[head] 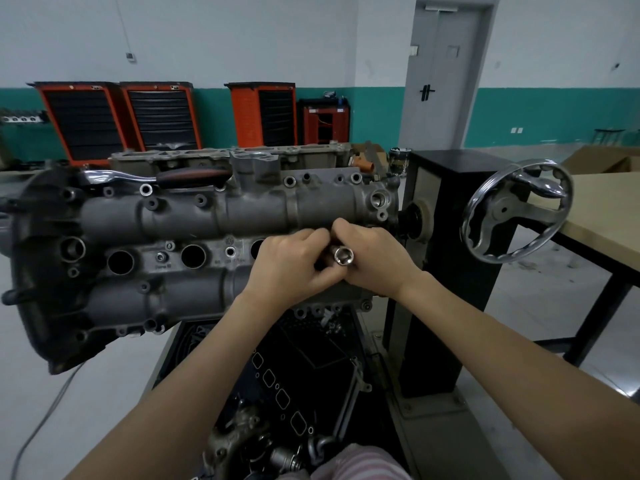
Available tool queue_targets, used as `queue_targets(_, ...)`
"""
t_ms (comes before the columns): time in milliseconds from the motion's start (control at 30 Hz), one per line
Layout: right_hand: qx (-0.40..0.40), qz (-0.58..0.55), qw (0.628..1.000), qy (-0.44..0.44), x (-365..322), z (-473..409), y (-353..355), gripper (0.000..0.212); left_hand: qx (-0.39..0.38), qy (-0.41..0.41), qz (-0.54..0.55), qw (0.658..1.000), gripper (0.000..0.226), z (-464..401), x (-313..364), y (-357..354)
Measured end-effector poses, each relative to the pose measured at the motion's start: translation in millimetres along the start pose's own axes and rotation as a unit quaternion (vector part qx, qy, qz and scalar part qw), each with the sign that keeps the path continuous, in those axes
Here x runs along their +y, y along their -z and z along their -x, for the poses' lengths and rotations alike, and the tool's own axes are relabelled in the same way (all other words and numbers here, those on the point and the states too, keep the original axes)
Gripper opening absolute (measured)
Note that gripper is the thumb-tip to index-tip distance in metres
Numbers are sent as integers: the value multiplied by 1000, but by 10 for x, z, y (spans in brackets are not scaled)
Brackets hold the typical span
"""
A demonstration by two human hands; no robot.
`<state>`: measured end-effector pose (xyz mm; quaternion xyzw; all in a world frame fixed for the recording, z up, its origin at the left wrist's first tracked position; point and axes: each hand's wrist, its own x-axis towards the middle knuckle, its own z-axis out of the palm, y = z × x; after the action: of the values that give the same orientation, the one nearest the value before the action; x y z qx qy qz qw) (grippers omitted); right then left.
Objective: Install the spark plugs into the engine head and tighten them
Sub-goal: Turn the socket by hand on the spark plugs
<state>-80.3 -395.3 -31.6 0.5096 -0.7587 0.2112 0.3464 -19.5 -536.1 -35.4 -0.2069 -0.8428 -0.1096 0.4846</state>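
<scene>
The grey engine head (194,216) sits on a stand in front of me, with open round spark plug wells (120,262) along its middle. Both hands meet over the right part of the head. My right hand (374,258) grips a chrome socket (343,255) whose open end faces me. My left hand (294,265) curls its fingers against the socket's shaft from the left. No spark plug shows; anything between the fingers is hidden. A ratchet with a dark handle (166,176) lies on the far upper edge of the head.
The stand's black column (446,271) and chrome handwheel (516,211) are just to the right. A wooden table (602,216) stands at the far right. Loose parts lie in the black tray (294,393) under the head. Orange tool cabinets (156,116) line the back wall.
</scene>
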Motion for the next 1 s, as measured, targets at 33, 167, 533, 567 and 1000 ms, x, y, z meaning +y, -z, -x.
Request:
queue_targets(33,-3,-3,1000,-10,3,0,0,20,3,-6,-8,1000,37,1,-10,-12)
queue_targets(167,-7,-2,1000,-15,-9,8,11,24,5,-15,-9,1000,35,3,-14,-23)
queue_targets(533,0,3,999,35,-20,-8,22,14,4,-1,4,1000,34,-4,-3,-6)
queue_targets(567,4,-1,1000,30,-13,-4,21,17,6,-6,-1,1000,35,-2,-13,-14)
queue_targets(1000,-10,14,999,30,-18,4,30,20,2,-24,46,999,33,-13,43,56)
